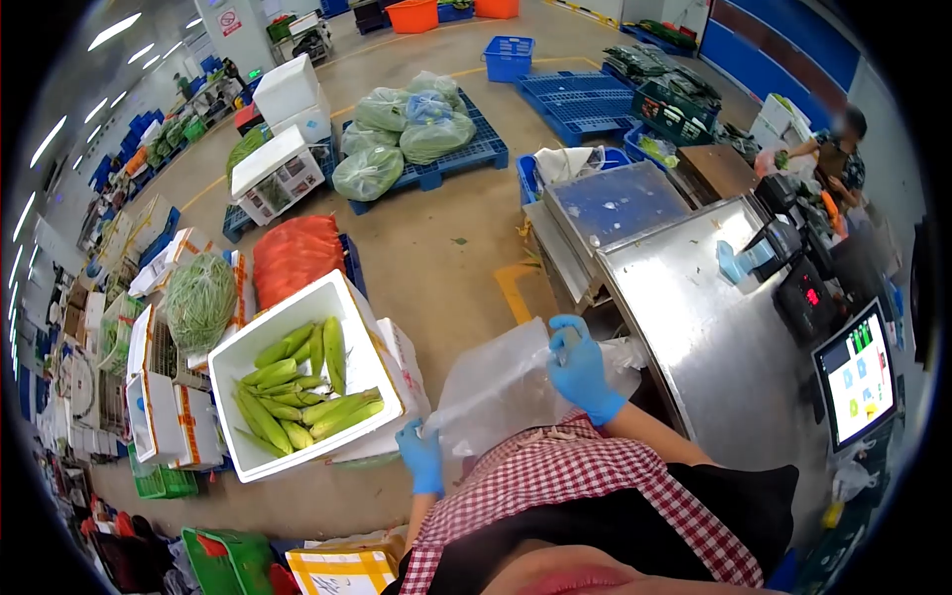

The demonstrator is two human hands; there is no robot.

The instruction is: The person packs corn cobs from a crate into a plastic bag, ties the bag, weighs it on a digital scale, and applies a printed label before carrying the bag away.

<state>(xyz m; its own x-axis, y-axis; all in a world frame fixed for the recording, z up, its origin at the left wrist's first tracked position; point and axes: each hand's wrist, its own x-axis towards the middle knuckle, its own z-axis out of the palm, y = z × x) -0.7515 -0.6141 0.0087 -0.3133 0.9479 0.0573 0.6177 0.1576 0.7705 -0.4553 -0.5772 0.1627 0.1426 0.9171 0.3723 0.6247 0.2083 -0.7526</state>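
A clear plastic bag (491, 387) is stretched between my two blue-gloved hands, in front of my red-and-white checked apron (555, 471). My left hand (421, 458) pinches the bag's left edge, close to the near right corner of a white foam box (226, 402). Several green ears of corn in husks (342, 412) lie inside that box. My right hand (583, 369) is closed on the bag's upper right side, with the fingers curled in. More crumpled plastic (623, 357) shows behind the right hand, beside the steel table.
To the right stands a steel table (684, 297) with a scale display (808, 295) and a lit screen (855, 377). A red mesh sack (297, 260) lies beyond the corn box. Bagged greens (436, 139) rest on a blue pallet (486, 149). Another person (841, 164) works at far right.
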